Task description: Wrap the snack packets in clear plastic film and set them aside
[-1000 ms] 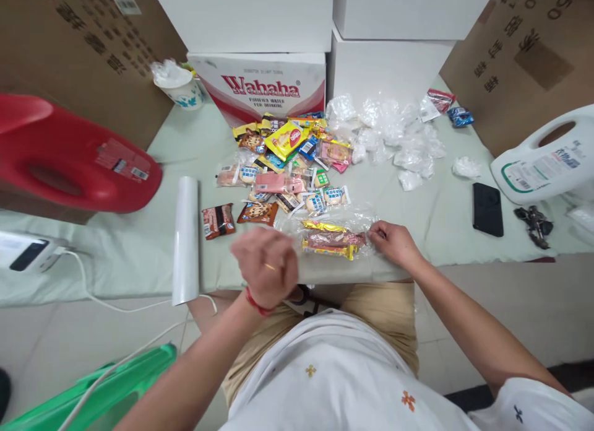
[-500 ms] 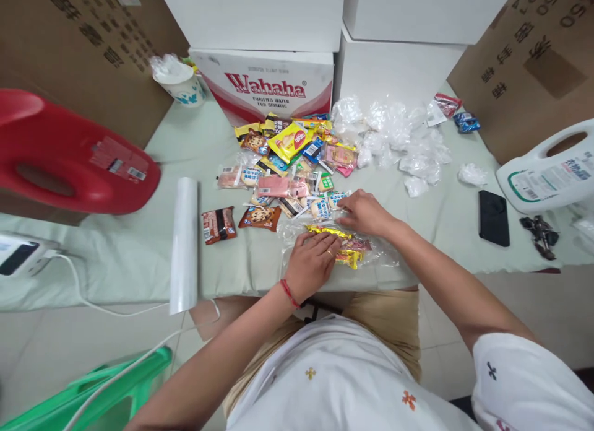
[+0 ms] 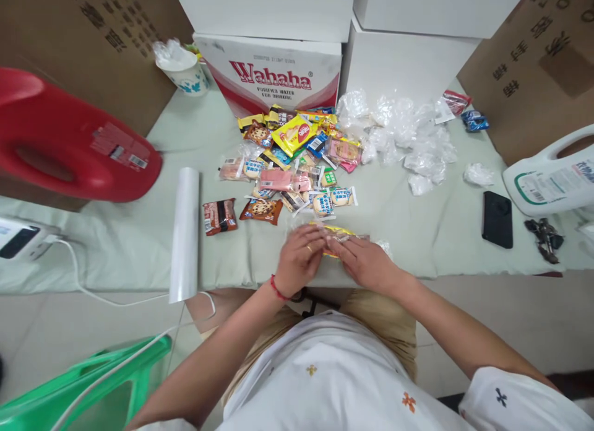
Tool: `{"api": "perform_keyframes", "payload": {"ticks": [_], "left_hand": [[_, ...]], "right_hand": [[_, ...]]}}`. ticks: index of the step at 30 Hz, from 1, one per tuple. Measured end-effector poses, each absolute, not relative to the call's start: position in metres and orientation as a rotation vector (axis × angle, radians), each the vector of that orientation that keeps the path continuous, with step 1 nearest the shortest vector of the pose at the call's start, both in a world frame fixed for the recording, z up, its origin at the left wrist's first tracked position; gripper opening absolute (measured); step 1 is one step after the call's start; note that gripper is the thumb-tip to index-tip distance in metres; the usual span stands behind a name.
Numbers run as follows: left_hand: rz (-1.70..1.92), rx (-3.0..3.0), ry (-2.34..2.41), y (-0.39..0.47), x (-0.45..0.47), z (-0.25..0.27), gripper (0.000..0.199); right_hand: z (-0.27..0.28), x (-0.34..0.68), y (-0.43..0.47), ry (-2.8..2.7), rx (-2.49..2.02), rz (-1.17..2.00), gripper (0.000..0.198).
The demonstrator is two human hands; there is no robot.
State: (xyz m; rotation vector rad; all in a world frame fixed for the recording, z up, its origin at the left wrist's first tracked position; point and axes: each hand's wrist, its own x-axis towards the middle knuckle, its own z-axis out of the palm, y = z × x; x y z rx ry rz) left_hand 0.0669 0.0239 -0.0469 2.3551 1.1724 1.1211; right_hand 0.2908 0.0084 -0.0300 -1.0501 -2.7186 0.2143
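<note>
Near the table's front edge lies a bundle of yellow-wrapped snacks in clear plastic [image 3: 335,234], partly hidden by my hands. My left hand [image 3: 302,257] presses on its left side with fingers curled over it. From the right, my right hand [image 3: 369,264] grips the same bundle, its fingertips almost meeting the left ones. Just beyond lie small white cookie packets [image 3: 322,203] and a brown chocolate-chip cookie packet [image 3: 261,210]. Left of that is a reddish-brown snack packet [image 3: 219,217]. A heap of mixed snacks, with a yellow packet [image 3: 294,135] on top, sits farther back.
A plastic film roll [image 3: 184,236] and a red jug [image 3: 88,140] stand left. Crumpled clear plastic [image 3: 399,124] covers the back right, with a black phone [image 3: 497,220] and white jug [image 3: 552,171] beyond. Behind are a Wahaha carton [image 3: 273,78] and a paper cup [image 3: 186,78].
My right hand has moved from beside the cookie packets down onto the bundle. Plastic that lay spread around the snacks is now gathered in, and my left fingers have curled.
</note>
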Motion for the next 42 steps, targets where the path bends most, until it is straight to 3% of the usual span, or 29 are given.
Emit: {"api": "perform_keyframes", "payload": {"ticks": [2,4,7,12,16,20,22,27,31,35,38,40,42], "left_hand": [[1.222,2.227,1.506,0.026,0.052,-0.044,0.020],[1.237,2.020,1.889,0.029,0.038,-0.043,0.037],[1.058,1.713,2.135,0.033,0.028,-0.045,0.048],[0.808,1.656,2.096,0.043,0.043,-0.043,0.050],[0.621,1.616,1.994,0.056,0.055,-0.031,0.032],[0.765,1.677,1.956,0.051,0.074,-0.024,0.020],[0.788,1.880,1.942,0.040,0.091,-0.026,0.019],[0.848,2.250,1.673,0.016,0.117,-0.043,0.028],[0.908,2.336,1.589,0.014,0.111,-0.056,0.032],[0.943,2.341,1.548,0.017,0.109,-0.063,0.032],[0.956,2.315,1.494,0.021,0.109,-0.064,0.030],[0.955,2.308,1.441,0.024,0.109,-0.063,0.029],[0.964,2.293,1.386,0.028,0.107,-0.062,0.027]], "right_hand": [[-0.031,0.289,0.007,-2.776,-1.062,0.141,0.051],[-0.027,0.286,0.008,-2.833,-1.064,0.136,0.054],[-0.021,0.284,0.010,-2.887,-1.082,0.158,0.056],[-0.022,0.283,0.007,-2.890,-1.120,0.136,0.055],[-0.021,0.285,0.006,-2.878,-1.116,0.186,0.049],[-0.021,0.282,0.007,-2.832,-1.121,0.231,0.049],[-0.024,0.277,0.008,-2.805,-1.165,0.276,0.039],[-0.020,0.280,0.002,-2.616,-1.163,0.501,0.023],[-0.002,0.334,-0.005,-2.293,-0.916,0.786,0.032],[-0.007,0.397,-0.016,-2.139,-1.300,0.398,0.050],[-0.024,0.408,-0.025,-2.342,-1.266,0.315,0.060],[-0.031,0.399,-0.029,-2.411,-1.148,0.340,0.054],[-0.030,0.382,-0.027,-2.443,-0.980,0.340,0.036]]}}
